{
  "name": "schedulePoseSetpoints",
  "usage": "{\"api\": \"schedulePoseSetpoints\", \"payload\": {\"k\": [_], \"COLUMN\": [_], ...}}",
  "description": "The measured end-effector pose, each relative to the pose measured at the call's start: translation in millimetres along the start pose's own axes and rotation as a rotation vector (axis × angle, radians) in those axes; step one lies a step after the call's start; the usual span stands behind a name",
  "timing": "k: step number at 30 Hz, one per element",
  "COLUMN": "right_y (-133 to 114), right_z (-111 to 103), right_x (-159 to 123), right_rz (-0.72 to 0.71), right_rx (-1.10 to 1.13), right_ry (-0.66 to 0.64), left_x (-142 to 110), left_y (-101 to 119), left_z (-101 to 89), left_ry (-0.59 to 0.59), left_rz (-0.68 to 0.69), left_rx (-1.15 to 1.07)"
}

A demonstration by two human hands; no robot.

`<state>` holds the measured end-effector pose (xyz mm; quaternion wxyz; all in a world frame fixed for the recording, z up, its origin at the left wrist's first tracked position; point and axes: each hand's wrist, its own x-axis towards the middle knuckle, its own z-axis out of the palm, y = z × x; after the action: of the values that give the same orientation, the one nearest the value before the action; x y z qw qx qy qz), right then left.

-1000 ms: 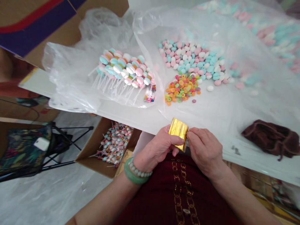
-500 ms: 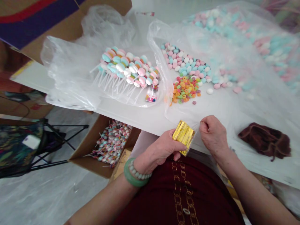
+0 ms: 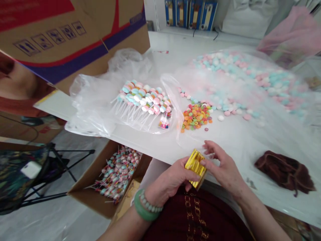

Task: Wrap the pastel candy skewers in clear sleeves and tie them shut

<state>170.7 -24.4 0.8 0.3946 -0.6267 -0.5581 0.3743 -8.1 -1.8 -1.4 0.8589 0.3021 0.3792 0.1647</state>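
Observation:
My left hand [image 3: 173, 179] is closed around a pack of shiny gold twist ties [image 3: 194, 165], just past the table's front edge. My right hand [image 3: 223, 167] meets the pack from the right, its thumb at the pack's upper right side. Between its curled fingers is some crumpled clear plastic wrapper [image 3: 208, 154]. Farther in on the table lies a pile of colourful ring-shaped gummies [image 3: 197, 115]. Left of them, candy skewers on white sticks [image 3: 145, 98] rest on a clear plastic bag [image 3: 87, 110].
Pink, blue and white candies [image 3: 271, 78] lie under clear plastic at the right. A brown cloth pouch [image 3: 283, 170] sits near the front edge. Below the table stands a carton [image 3: 87, 192] of wrapped candy sticks, beside a folding chair [image 3: 22, 177]. A large cardboard box [image 3: 95, 30] stands back left.
My right hand has come in from the right to the pack, its fist loosening and its thumb now touching it. The view has tilted up, showing more of the back shelf.

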Motion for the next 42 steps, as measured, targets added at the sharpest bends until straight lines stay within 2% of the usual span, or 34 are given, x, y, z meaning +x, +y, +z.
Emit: {"api": "schedulePoseSetpoints", "payload": {"k": [2,4,8,12,14,16,18,20,22,24,26,29,32,34,36,39,41,42], "right_y": [-5,-8,-7,-5,-10,-18,-25,-29,-30,-34,-44,-67,-84,-84,-77,-60,-51,-47], "right_z": [8,13,11,10,12,15,19,23,25,27,31,47,73,89,97,95,89,86], "right_x": [0,2,6,9,12,17,23,28,31,30,28,33,56,79,102,124,126,123], "right_rz": [-0.019,0.046,0.33,0.54,0.571,0.54,0.472,0.377,0.244,0.063,-0.168,-0.513,-0.735,-0.788,-0.733,-0.562,-0.517,-0.541], "right_rx": [-0.003,0.083,0.451,0.799,0.828,0.791,0.73,0.649,0.514,0.324,0.126,-0.081,-0.226,-0.372,-0.614,-0.993,-1.074,-1.066], "right_ry": [-0.025,-0.029,-0.032,-0.147,-0.138,-0.088,-0.066,-0.032,0.091,0.243,0.287,0.13,-0.082,-0.16,-0.184,-0.164,-0.18,-0.197], "left_x": [-1,-4,-7,-7,-8,-9,-12,-15,-16,-17,-17,-17,-20,-22,-24,-28,-29,-29], "left_y": [0,0,-1,-2,-1,0,2,4,5,6,9,13,15,14,12,11,12,13], "left_z": [1.9,2.1,-1.4,-3.3,-3.3,-3.9,-5.9,-9.5,-14.8,-21.5,-29.3,-41.7,-52.5,-57.7,-61.1,-63.9,-65.0,-65.5], "left_ry": [-0.026,-0.047,-0.071,-0.094,-0.108,-0.153,-0.235,-0.267,-0.197,-0.062,0.059,0.199,0.343,0.416,0.45,0.469,0.47,0.466], "left_rz": [-0.019,-0.028,-0.037,-0.027,0.004,0.065,0.098,0.108,0.142,0.212,0.27,0.334,0.379,0.368,0.333,0.306,0.313,0.318], "left_rx": [0.043,0.095,0.184,0.181,0.128,0.045,-0.03,-0.075,-0.108,-0.143,-0.195,-0.283,-0.319,-0.326,-0.335,-0.342,-0.334,-0.327]}}
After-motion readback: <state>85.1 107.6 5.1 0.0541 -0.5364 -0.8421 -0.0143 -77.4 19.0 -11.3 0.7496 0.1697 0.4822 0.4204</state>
